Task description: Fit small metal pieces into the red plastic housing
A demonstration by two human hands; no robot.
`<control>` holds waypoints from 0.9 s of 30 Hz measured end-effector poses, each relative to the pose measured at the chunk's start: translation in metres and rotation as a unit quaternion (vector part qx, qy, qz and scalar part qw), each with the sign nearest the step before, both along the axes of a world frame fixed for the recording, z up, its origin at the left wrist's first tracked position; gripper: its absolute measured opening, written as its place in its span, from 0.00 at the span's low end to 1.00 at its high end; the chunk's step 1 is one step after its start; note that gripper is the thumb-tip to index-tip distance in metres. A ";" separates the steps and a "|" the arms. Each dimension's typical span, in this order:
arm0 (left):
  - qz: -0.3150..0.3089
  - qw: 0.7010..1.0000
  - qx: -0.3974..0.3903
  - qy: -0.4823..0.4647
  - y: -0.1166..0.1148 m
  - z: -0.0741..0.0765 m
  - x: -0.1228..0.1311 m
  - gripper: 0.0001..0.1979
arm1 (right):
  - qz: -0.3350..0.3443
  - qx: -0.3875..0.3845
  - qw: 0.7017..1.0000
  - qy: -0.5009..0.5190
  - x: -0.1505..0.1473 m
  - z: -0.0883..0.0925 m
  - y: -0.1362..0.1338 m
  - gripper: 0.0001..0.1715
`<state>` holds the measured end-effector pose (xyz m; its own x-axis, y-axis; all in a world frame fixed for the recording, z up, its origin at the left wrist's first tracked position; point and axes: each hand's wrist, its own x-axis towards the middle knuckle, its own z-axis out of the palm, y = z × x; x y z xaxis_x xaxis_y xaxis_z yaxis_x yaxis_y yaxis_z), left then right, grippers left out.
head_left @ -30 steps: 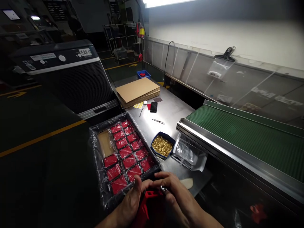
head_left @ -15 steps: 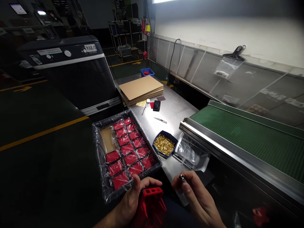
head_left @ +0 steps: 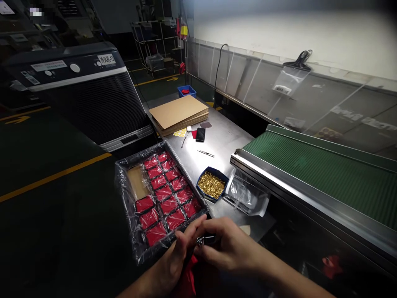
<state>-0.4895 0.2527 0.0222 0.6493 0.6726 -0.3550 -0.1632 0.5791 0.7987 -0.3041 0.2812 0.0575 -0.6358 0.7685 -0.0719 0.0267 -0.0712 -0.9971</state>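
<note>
Red pieces in black tray; gold parts in blue bowl; ribbed green belt; tan cardboard.

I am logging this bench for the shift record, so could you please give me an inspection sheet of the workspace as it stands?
Surface: steel table, bare metal in the middle.
Job's things: red part low between the hands; small metal tool at its top; plastic-lined tray of wrapped red pieces, one corner cell showing bare cardboard; blue dish of brass bits.
Clutter: cardboard sheets, black phone, clear bag, thin metal tool.
Grippers: left hand grips the red part; right hand holds the small metal tool.
Cables: one black cable up the back panel.
Surroundings: green conveyor on the right, dark machine on the left, shelving behind.
</note>
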 end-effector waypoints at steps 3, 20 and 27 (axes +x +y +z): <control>-0.021 1.000 0.006 0.014 0.003 0.000 0.000 0.45 | 0.080 0.009 0.995 -0.065 0.008 0.001 0.014 0.17; -0.104 0.992 0.001 0.068 0.010 -0.006 0.006 0.48 | 0.282 0.187 0.905 -0.256 0.002 0.024 0.063 0.06; -0.088 0.995 -0.012 0.046 0.008 -0.015 0.008 0.49 | 0.281 0.156 0.914 -0.249 0.005 0.019 0.064 0.05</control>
<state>-0.4818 0.2608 0.0076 0.7206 0.5413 -0.4333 0.0162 0.6115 0.7910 -0.2988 0.3449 0.0769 -0.8847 0.3628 -0.2926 0.4270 0.3793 -0.8209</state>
